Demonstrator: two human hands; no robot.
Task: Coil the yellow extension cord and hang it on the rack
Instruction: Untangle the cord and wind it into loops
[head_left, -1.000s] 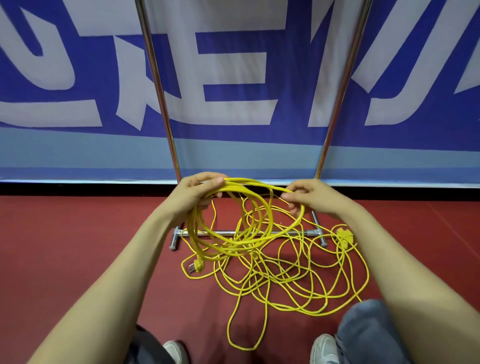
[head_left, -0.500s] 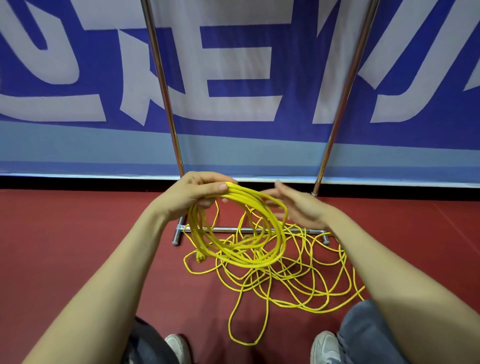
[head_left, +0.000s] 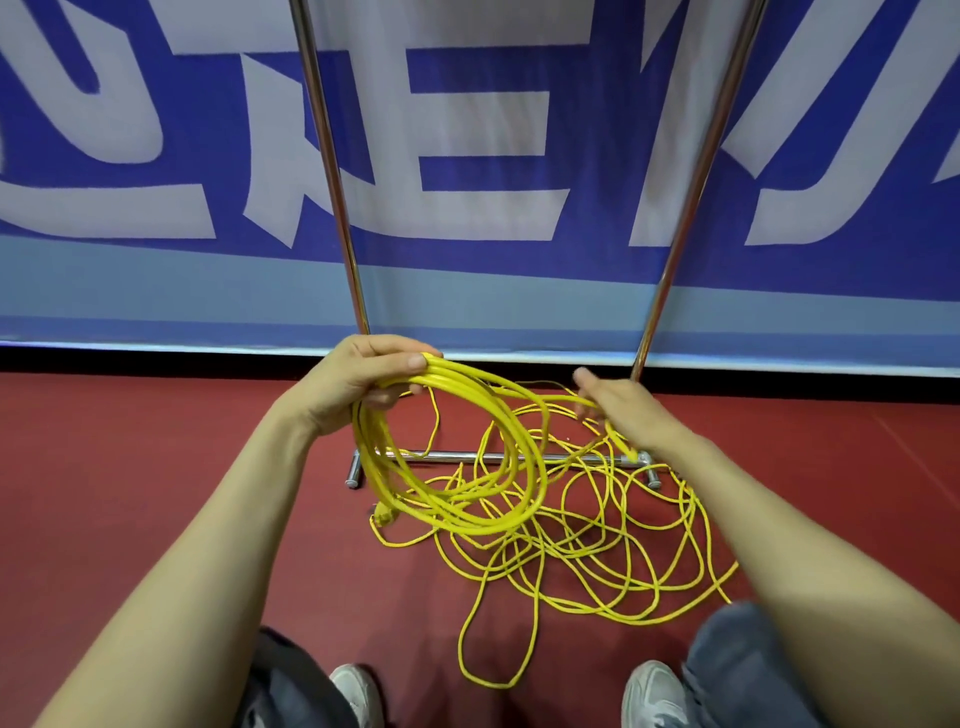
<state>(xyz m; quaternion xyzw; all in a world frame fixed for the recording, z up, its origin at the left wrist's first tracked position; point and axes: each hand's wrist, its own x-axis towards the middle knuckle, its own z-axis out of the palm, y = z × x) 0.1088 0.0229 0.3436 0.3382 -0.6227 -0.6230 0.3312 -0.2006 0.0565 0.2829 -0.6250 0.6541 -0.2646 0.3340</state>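
My left hand (head_left: 358, 382) grips the top of a bundle of several loops of the yellow extension cord (head_left: 467, 499), which hang below it. A single strand runs from that bundle to my right hand (head_left: 621, 410), whose fingers curl round it. The rest of the cord lies in a loose tangle (head_left: 613, 551) on the red floor. The yellow plug (head_left: 385, 515) dangles at the bottom left of the loops. The rack (head_left: 332, 171) stands straight ahead, its two chrome uprights rising out of view and its base bar (head_left: 457, 457) behind the loops.
A blue and white banner wall (head_left: 467, 156) stands right behind the rack. Both my shoes (head_left: 358, 693) and knees (head_left: 737, 670) sit at the bottom edge, close to the tangle. Red floor (head_left: 130, 467) stretches to either side.
My right hand passed a loop to my left hand, opened, then drew back to the right and took hold of a new strand. The hanging bundle gained a loop.
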